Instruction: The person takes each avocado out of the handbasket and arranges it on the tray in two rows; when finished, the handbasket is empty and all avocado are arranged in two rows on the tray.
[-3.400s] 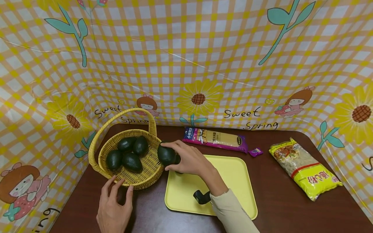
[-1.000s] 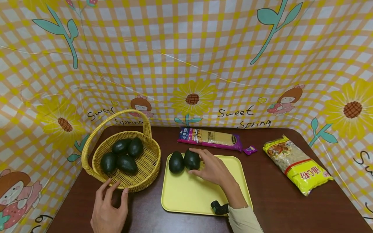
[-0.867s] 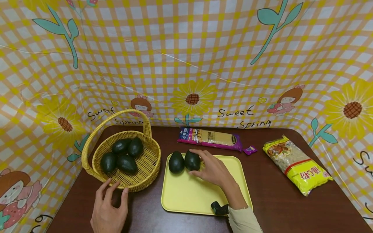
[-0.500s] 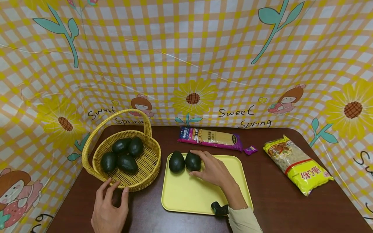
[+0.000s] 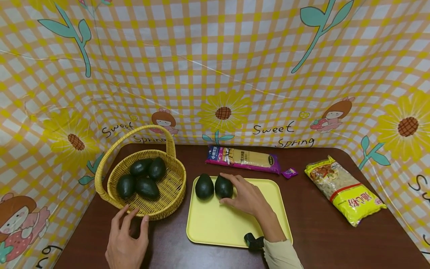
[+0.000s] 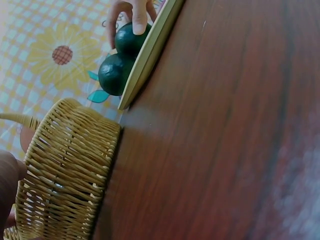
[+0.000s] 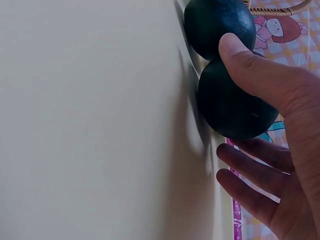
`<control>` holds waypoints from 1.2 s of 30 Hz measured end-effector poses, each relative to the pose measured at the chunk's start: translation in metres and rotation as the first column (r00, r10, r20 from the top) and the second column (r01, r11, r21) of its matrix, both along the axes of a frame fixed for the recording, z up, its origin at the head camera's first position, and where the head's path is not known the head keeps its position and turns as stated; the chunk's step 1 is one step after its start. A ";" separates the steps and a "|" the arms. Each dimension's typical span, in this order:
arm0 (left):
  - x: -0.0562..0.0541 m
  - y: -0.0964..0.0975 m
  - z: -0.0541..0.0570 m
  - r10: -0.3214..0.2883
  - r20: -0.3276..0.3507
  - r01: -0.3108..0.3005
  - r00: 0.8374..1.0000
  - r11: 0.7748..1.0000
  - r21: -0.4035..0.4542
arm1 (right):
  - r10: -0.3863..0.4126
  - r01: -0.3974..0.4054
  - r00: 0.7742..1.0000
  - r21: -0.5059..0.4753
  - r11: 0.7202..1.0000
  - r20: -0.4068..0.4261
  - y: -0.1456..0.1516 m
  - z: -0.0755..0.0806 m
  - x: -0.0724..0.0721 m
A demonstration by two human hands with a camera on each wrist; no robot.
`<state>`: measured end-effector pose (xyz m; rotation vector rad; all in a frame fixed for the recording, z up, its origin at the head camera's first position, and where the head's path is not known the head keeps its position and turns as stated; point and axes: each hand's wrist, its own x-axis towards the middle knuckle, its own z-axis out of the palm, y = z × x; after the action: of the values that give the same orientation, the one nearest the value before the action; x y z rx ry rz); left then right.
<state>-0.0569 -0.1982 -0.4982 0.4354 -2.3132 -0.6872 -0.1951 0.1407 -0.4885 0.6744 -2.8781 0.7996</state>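
Note:
Two dark green avocados lie side by side at the far left of the yellow tray (image 5: 231, 220). My right hand (image 5: 246, 196) holds the right avocado (image 5: 222, 186) between thumb and forefinger; its other fingers stay loose behind it. In the right wrist view the thumb (image 7: 260, 75) presses on that avocado (image 7: 232, 105). The left avocado (image 5: 204, 186) touches it. My left hand (image 5: 129, 224) rests with spread fingers against the near wall of the wicker basket (image 5: 168, 209), which holds several more avocados (image 5: 142, 179).
A purple noodle packet (image 5: 243, 160) and a small purple sachet (image 5: 289, 172) lie behind the tray. A yellow bag of noodles (image 5: 344, 190) lies at the right. A checked flowered backdrop walls the brown table on three sides.
Over three seconds, my right hand carried an avocado from the basket's edge onto the tray beside the other one. In the last second little moved. The left hand stayed put.

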 end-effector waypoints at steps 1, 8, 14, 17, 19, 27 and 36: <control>0.000 0.000 0.000 0.001 0.000 -0.001 1.000 1.000 -0.001 | -0.001 0.001 1.000 0.002 1.000 0.000 0.000 0.000 0.000; 0.001 0.000 0.000 -0.002 -0.003 0.002 1.000 1.000 -0.002 | -0.008 0.008 1.000 0.006 1.000 -0.006 0.001 0.001 0.000; 0.001 0.000 0.001 -0.003 0.001 0.003 1.000 1.000 0.002 | -0.007 0.007 1.000 0.009 1.000 -0.011 0.001 0.005 0.000; 0.001 0.000 0.001 -0.004 0.009 0.004 1.000 1.000 0.005 | 0.001 0.000 1.000 0.012 1.000 -0.027 0.001 0.006 0.000; 0.001 0.000 0.001 -0.006 0.015 0.006 1.000 1.000 0.007 | 0.008 -0.007 0.999 0.014 1.000 -0.049 0.001 0.007 -0.001; 0.000 0.000 0.001 -0.004 0.012 0.004 1.000 1.000 0.006 | 0.032 -0.029 0.992 0.022 0.999 -0.123 -0.002 0.015 -0.003; 0.000 -0.001 0.000 0.001 0.001 -0.001 1.000 1.000 -0.002 | 0.089 -0.083 0.978 0.036 0.996 -0.190 -0.012 0.029 -0.005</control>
<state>-0.0565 -0.1988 -0.4980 0.4358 -2.3146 -0.6838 -0.1998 0.1285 -0.4598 0.8354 -2.7074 0.6651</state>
